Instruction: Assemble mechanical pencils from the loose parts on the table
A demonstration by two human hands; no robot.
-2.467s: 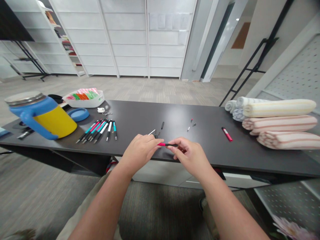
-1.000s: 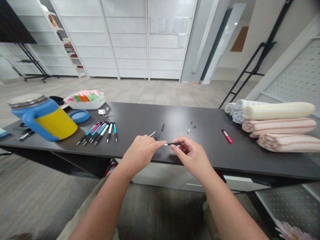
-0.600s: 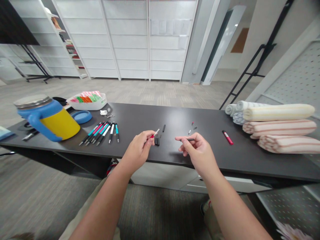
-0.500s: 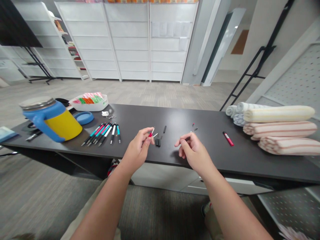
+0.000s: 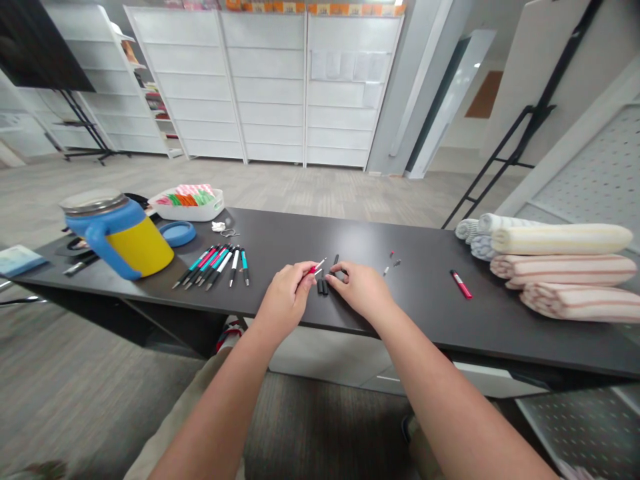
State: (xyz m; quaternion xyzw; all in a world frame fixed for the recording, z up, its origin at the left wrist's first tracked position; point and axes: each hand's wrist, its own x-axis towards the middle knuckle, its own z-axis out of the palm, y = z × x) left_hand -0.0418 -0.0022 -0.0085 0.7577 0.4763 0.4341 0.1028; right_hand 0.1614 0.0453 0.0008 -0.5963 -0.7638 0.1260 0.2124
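Note:
My left hand point(image 5: 287, 293) is closed in a pinch around red pen parts point(image 5: 313, 270), with thin pale tips pointing up and to the right. Close beside it, my right hand point(image 5: 363, 287) has its fingers curled on a small black pen part point(image 5: 341, 273), mostly covered by the fingers. Just under the fingertips, short black pen grips point(image 5: 323, 287) lie side by side on the dark table point(image 5: 280, 233). A thin black piece point(image 5: 336, 259) lies behind them. Right of my right hand are a small white piece point(image 5: 386, 271), a spring-like bit point(image 5: 397, 263) and a tiny red bit point(image 5: 391, 253).
Several assembled pens point(image 5: 215, 263) lie in a row on the left. Beyond them stand a blue-and-yellow mug point(image 5: 145, 247), a blue lid point(image 5: 178, 233) and a white basket point(image 5: 195, 212) of colourful packets. A red pen barrel point(image 5: 461, 285) and rolled towels point(image 5: 565, 267) are at right.
My right hand has moved left, from beside the small loose bits to the black grips near my left hand. My left hand keeps its pinch on the red parts. The view has shifted slightly.

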